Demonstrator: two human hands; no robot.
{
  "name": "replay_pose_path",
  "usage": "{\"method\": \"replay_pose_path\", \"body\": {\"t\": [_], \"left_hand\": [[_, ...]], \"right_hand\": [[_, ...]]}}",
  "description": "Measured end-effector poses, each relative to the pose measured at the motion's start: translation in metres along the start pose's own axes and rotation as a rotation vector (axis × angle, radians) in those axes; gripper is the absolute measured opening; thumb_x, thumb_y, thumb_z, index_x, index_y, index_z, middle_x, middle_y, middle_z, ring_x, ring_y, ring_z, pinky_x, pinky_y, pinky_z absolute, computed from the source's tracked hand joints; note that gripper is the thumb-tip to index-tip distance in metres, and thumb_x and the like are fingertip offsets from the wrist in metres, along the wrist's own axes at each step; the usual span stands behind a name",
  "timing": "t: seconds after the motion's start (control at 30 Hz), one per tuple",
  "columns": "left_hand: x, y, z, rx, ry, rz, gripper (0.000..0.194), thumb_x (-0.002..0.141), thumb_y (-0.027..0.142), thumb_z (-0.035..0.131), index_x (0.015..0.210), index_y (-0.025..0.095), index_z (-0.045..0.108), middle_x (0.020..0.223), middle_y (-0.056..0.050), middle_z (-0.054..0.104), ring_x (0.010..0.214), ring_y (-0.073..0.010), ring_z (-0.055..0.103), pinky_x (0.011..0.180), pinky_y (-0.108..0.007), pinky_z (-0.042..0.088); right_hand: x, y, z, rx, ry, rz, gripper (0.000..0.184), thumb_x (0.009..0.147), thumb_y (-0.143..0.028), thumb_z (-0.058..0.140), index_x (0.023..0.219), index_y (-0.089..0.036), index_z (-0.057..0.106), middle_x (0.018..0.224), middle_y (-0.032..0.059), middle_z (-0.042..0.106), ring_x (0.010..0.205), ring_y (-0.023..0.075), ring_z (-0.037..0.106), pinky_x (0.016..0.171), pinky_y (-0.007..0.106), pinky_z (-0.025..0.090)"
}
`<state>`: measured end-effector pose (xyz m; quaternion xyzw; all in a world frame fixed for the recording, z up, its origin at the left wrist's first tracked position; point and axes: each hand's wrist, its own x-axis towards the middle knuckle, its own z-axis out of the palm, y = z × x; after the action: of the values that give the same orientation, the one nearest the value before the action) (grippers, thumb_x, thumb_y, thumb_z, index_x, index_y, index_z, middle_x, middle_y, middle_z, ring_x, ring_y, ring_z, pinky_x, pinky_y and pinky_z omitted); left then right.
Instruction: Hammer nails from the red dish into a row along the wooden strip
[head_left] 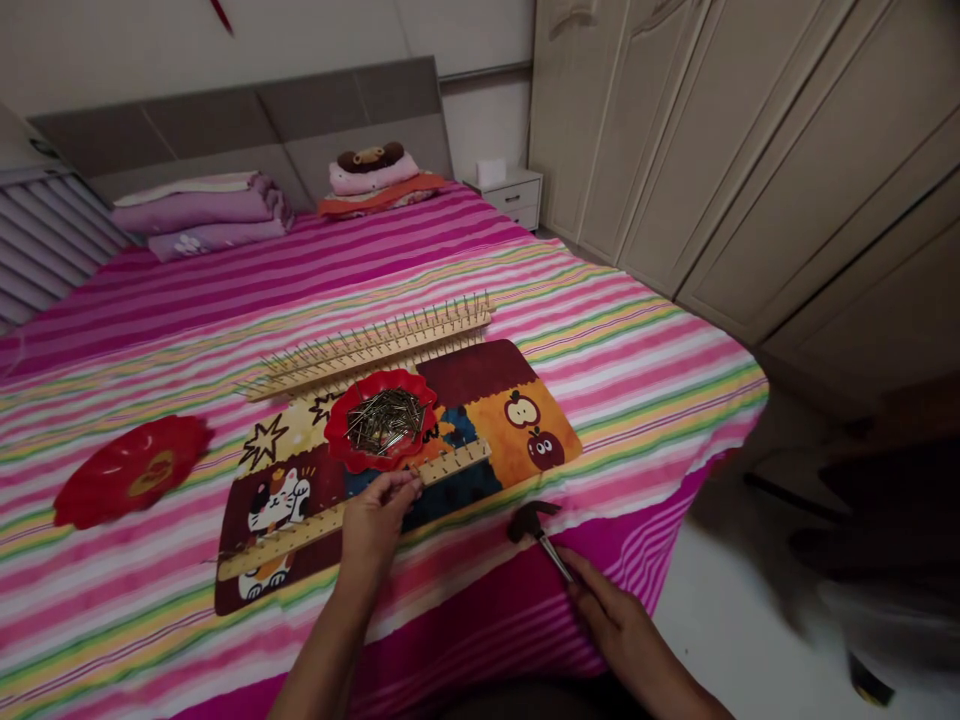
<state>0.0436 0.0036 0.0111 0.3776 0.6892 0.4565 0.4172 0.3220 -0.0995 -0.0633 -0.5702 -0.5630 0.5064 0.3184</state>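
My right hand point(611, 615) is wrapped round the handle of a claw hammer point(553, 552), its dark head just off the near edge of a patterned mat point(480, 490). My left hand point(382, 515) is pinched over a pale wooden strip point(300, 535) lying along the mat, on what looks like a nail, mostly hidden by the fingers. Several nails stand upright in the strip to the right of that hand. Just beyond it, a red scalloped dish point(337, 440) holds a heap of loose nails point(386, 418).
Behind the dish lie wooden strips point(375, 350) bristling with upright nails. A red plate point(135, 470) rests on the striped bedspread point(637, 350) at left. Folded bedding point(210, 215) sits by the headboard point(315, 125). Wardrobes point(675, 130) line the right side.
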Motion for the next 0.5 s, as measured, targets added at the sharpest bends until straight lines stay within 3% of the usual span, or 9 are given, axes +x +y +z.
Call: {"method": "replay_pose_path", "body": {"t": [0.27,0.5], "left_hand": [[-0.007,-0.002,0.024,0.148,0.129,0.032,0.029,0.061,0.044,0.063,0.077,0.021,0.069,0.07,-0.001,0.071,0.066,-0.0148,0.063,0.06,-0.024,0.05],[-0.004,-0.008,0.026,0.284,0.17,0.121,0.019,0.067,0.038,0.062,0.077,0.023,0.069,0.081,0.0,0.072,0.076,-0.0176,0.065,0.073,-0.029,0.051]], "right_hand": [[-0.001,-0.005,-0.001,-0.018,-0.015,0.012,0.054,0.09,-0.045,0.041,0.133,-0.015,0.05,0.126,0.0097,0.061,0.116,0.0215,0.057,0.099,0.033,0.043],[0.0,0.0,0.0,0.003,-0.003,0.006,0.051,0.09,-0.042,0.043,0.133,-0.017,0.051,0.124,0.009,0.062,0.114,0.0216,0.059,0.097,0.034,0.046]]}}
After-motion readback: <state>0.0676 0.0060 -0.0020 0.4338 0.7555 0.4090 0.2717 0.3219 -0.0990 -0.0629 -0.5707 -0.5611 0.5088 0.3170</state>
